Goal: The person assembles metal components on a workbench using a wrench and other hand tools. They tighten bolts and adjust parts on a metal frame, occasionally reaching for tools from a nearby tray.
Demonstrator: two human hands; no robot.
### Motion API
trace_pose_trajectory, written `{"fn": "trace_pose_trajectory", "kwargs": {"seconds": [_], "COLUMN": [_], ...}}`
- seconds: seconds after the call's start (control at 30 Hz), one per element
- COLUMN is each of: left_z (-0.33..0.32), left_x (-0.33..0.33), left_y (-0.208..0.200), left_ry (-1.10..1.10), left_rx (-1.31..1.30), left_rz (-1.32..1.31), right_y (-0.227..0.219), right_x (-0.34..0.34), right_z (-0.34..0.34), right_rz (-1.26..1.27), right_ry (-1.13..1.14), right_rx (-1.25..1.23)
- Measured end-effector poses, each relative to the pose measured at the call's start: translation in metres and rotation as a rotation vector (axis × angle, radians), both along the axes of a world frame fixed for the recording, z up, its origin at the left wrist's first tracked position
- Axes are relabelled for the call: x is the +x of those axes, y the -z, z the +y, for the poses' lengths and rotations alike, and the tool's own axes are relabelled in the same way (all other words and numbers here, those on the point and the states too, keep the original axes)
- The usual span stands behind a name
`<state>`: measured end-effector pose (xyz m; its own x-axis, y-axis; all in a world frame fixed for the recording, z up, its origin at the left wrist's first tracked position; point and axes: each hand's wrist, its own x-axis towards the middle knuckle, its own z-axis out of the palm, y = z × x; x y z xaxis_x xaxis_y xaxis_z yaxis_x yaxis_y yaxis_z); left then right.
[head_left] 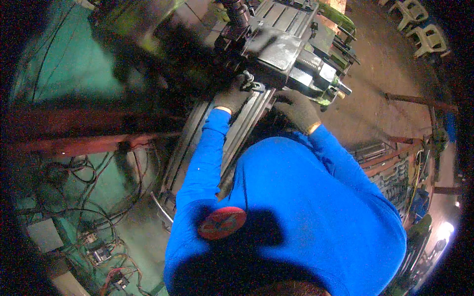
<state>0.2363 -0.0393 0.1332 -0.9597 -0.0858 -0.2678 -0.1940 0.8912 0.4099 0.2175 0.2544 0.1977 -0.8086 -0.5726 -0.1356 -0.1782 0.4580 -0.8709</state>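
My left hand [231, 97], in a dark grey glove, reaches over the slotted machine table [249, 116]. Its fingers close round a small upright clamp bolt [248, 76], which stands by a metal clamp piece [257, 87] at the near side of a heavy machine vise [276, 49]. My right hand [300, 109], gloved the same way, is beside the table's right edge, just below the vise. Its fingers point left and stand a little apart, with nothing visible in them. Shadow hides part of its fingertips and the left fingers' undersides.
A dark spindle head [237, 12] stands over the table's far end. The vise screw end [328, 86] juts out to the right. Cables [98, 182] hang over a green surface at left. A rack of metal parts [390, 172] and pale plastic chairs [427, 39] are at right.
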Motion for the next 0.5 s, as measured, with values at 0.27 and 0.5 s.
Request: {"fn": "trace_pose_trajectory", "kwargs": {"seconds": [0.27, 0.5], "left_z": [-0.023, -0.025], "left_x": [0.002, 0.005], "left_y": [0.051, 0.062], "left_ry": [-0.021, -0.019], "left_rx": [-0.034, -0.082], "left_rz": [-0.011, 0.018], "right_y": [0.006, 0.012], "right_x": [-0.004, 0.0], "right_z": [-0.031, -0.036], "right_rz": [-0.117, 0.011], "right_ry": [-0.052, -0.045], "right_rx": [0.019, -0.046]}}
